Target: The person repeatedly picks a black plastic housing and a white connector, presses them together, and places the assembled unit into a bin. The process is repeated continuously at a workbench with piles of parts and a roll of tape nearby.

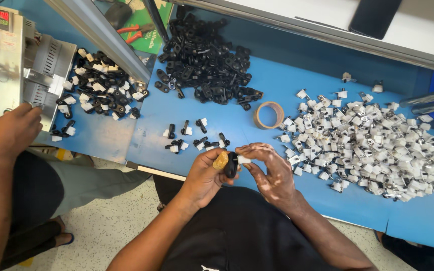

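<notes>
Step in hand, as judged: joining a small white plastic clip piece (243,159) to a black plastic oval clip body (231,165), held over the near edge of the blue work mat (277,80). Best done squarely, pressed home without skew. Left hand (204,175) is closed around the black body, its thumb wrapped in tan tape. Right hand (272,168) pinches the white piece, fingertips together. A heap of white pieces (377,150) lies right; assembled pairs (192,138) just beyond.
</notes>
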